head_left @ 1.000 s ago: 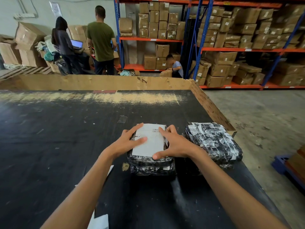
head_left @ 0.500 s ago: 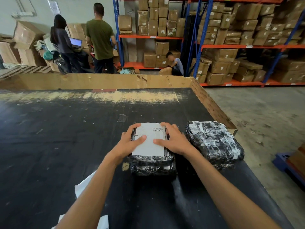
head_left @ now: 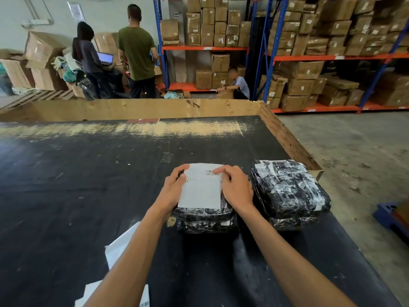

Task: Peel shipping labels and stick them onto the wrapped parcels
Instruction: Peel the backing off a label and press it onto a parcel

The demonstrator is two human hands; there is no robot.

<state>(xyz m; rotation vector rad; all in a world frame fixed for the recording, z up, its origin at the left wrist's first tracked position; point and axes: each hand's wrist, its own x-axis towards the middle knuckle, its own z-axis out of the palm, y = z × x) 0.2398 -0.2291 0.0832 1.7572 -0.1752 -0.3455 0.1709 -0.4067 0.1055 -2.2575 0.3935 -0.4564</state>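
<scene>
I see a white rectangular paper label [head_left: 200,189] lying flat on the top of a parcel [head_left: 205,220] wrapped in glossy, crinkled black film, which sits on the scuffed black table [head_left: 88,173]. My left hand [head_left: 173,190] rests on the label's left edge, fingers relaxed and pressing, grasping nothing. My right hand [head_left: 235,188] lies along the right edge, its fingers laid flat across the printed barcode, likewise grasping nothing. Just beside it, to the right, a second parcel [head_left: 290,191] shows the same shiny film with white patches. Loose white sheets [head_left: 120,249] lie near my left forearm, partly hidden by it. A raw wooden rim [head_left: 132,108] borders the table; beyond stand shelves [head_left: 332,56] of cardboard boxes.
</scene>
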